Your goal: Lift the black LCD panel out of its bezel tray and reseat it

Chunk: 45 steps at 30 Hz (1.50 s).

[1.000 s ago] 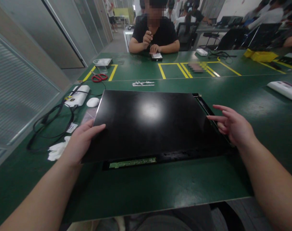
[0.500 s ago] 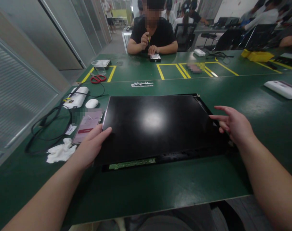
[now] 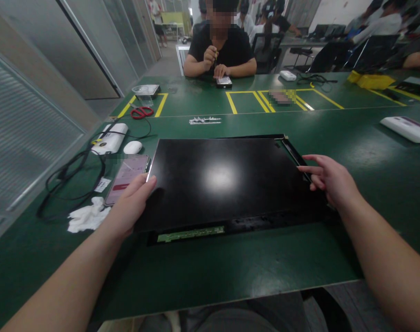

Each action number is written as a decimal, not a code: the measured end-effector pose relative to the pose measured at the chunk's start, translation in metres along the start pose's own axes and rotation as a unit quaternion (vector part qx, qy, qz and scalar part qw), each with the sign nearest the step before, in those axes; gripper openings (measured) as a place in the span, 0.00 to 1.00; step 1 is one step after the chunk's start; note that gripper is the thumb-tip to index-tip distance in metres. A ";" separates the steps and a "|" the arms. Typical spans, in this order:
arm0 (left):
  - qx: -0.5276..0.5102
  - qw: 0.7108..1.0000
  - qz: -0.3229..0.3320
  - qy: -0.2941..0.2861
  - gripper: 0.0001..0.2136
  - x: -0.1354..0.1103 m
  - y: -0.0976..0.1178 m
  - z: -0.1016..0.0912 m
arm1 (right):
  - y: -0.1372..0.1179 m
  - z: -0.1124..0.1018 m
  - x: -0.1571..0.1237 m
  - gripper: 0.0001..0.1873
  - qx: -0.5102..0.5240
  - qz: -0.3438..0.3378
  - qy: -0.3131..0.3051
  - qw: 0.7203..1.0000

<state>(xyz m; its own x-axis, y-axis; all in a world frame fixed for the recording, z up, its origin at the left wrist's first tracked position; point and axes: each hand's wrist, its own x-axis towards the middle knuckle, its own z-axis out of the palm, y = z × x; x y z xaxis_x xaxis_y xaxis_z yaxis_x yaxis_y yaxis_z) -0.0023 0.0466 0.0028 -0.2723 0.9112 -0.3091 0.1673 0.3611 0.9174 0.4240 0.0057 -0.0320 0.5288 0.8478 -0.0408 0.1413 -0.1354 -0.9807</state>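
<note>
A large black display panel lies almost flat on the green table, over a dark frame that shows along its right side. A green circuit strip runs under its near edge. My left hand grips the panel's left near corner, thumb on top. My right hand rests at the panel's right edge with fingers stretched out and apart, fingertips touching the edge.
Left of the panel lie a lit phone, a white mouse, a white box, black cables and a crumpled tissue. Red scissors and small metal parts lie beyond. A person sits opposite.
The panel has slid to the right with my left hand on it, uncovering the phone. My right hand has come in to touch the panel's right edge.
</note>
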 end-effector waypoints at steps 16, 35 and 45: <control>-0.113 0.985 0.038 -0.124 0.25 0.012 -0.013 -0.009 | -0.004 -0.001 0.000 0.11 -0.004 0.023 0.024 0.999; -0.097 0.980 0.055 -0.165 0.25 0.013 -0.014 -0.006 | -0.008 -0.002 0.000 0.10 -0.016 0.021 0.033 0.999; -0.060 0.995 0.058 -0.056 0.21 0.014 -0.014 -0.006 | -0.005 -0.006 0.003 0.12 -0.021 0.013 0.022 0.999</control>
<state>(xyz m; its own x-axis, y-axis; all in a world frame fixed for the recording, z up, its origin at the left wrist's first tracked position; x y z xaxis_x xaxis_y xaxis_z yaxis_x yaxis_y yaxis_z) -0.0136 0.0528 -0.0127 -0.1483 0.9645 -0.2187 0.0751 0.2315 0.9699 0.4297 0.0062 -0.0261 0.5689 0.8204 -0.0569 0.1622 -0.1797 -0.9702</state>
